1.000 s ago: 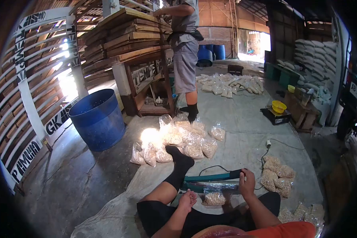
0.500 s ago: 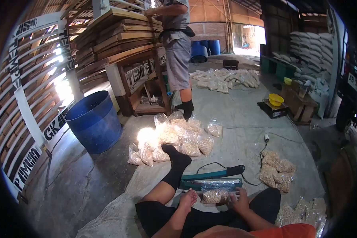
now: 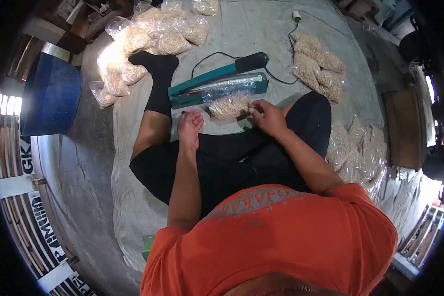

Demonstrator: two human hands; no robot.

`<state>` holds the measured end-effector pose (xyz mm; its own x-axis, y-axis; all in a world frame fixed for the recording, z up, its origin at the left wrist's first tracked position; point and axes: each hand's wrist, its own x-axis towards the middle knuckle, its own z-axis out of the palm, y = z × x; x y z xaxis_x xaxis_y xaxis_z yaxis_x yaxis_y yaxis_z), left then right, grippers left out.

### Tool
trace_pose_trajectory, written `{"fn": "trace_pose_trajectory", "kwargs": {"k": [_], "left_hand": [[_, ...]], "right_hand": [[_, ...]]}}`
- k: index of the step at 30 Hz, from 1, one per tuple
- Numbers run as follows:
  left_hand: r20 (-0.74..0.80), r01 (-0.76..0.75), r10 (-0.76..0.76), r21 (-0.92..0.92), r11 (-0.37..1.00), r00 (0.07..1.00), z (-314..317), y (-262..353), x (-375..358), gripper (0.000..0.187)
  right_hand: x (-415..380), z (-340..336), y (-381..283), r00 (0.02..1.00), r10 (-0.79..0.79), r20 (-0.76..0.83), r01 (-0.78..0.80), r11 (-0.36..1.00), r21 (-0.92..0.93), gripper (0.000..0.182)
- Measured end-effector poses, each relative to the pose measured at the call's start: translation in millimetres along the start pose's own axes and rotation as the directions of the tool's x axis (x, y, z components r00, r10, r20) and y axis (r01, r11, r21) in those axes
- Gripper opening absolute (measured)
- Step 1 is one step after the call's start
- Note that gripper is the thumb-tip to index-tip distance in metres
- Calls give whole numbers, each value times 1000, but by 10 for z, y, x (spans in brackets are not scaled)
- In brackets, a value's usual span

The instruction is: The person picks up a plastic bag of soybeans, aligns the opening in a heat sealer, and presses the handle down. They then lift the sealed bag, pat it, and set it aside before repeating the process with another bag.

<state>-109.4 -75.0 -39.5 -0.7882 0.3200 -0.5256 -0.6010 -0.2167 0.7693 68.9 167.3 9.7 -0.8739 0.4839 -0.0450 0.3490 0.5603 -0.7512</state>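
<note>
Now the right hand (image 3: 266, 116) has left the green bag sealer's handle (image 3: 217, 76) and pinches the clear plastic bag of pale grain (image 3: 229, 106) under the bar; the left hand (image 3: 190, 126) rests loosely open nearby.

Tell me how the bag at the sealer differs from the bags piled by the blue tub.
The bag at the sealer lies alone, its neck under the sealer arm, with the right hand touching it. The bags by the blue tub sit heaped together, untouched, beside the socked foot. Both are clear plastic filled with pale grains.
</note>
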Motion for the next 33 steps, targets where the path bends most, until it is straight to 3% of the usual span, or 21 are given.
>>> {"fn": "trace_pose_trajectory", "kwargs": {"k": [3,6,8,9,12,13,15,18,20,23,25,26,27,28,30,33], "left_hand": [[-1,5,-5,35,999,1000,47,77,0,42],[-4,16,-16,54,998,1000,41,68,29,45],[19,11,-13,76,997,1000,48,74,46,47],[17,16,-17,69,997,1000,85,92,37,47],[-12,34,-32,130,991,999,209,86,94,45],[-23,7,-3,175,985,1000,229,53,152,43],[-31,-17,24,214,977,999,268,-11,283,42],[-1,-26,27,165,986,1000,372,-90,408,28],[95,-127,116,121,984,989,453,-73,376,29],[155,-152,143,46,987,977,434,-162,478,31],[114,-148,147,2,989,983,486,-159,488,28],[77,-139,142,-49,989,987,510,-164,483,25],[82,-137,141,-46,989,987,490,-194,496,25],[104,-157,161,-42,987,982,464,-212,504,23],[131,-182,185,-38,983,974,465,-236,503,21],[141,-224,215,51,973,966,473,-225,419,17]], "right_hand": [[81,13,-7,1000,6,10,-6,1000,28,35],[108,37,-42,998,60,15,-58,994,-94,34],[178,106,34,980,92,-174,-81,994,73,34],[240,131,71,981,92,-169,-82,994,66,34],[487,182,203,925,258,-278,-158,928,338,38],[549,187,239,925,257,-280,-159,931,330,38],[643,190,255,880,451,-150,-312,787,532,36],[733,188,232,859,508,-65,-410,757,509,32],[784,237,226,859,507,-71,-405,759,510,32],[840,289,201,861,494,-122,-392,796,460,30],[881,375,260,857,485,-175,-387,829,403,29],[894,432,305,885,412,-215,-288,849,442,28],[881,413,260,905,337,-259,-186,862,472,27],[829,377,216,903,339,-265,-185,862,473,27],[707,312,112,914,247,-323,-140,937,321,26],[648,353,348,907,310,-284,-160,880,447,28]]}}
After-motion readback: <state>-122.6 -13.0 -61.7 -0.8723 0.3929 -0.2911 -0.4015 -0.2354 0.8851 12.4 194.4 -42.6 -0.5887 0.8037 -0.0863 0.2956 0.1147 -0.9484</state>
